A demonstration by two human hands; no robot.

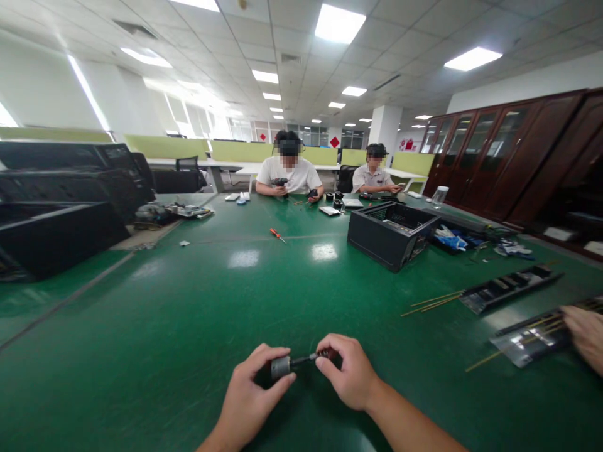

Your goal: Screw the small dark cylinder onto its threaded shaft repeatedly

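At the near edge of the table, my left hand (257,392) closes its thumb and fingers around a short grey metal cylinder (281,368), which looks like a small motor. A thin dark shaft (301,361) runs from it toward the right. My right hand (351,370) pinches a small dark reddish-brown piece with metal parts (323,354) at the shaft's other end. My fingers partly cover that piece, so its exact kind is unclear. Both hands are just above the green table (188,326).
An orange-handled screwdriver (277,235) lies ahead. Right of it stands a black computer case (391,232). Thin yellow rods (431,304) stick out of plastic sleeves, near another person's hand (584,333). Black cases (66,232) are stacked left. Two people sit opposite, one holding a power drill (279,181).
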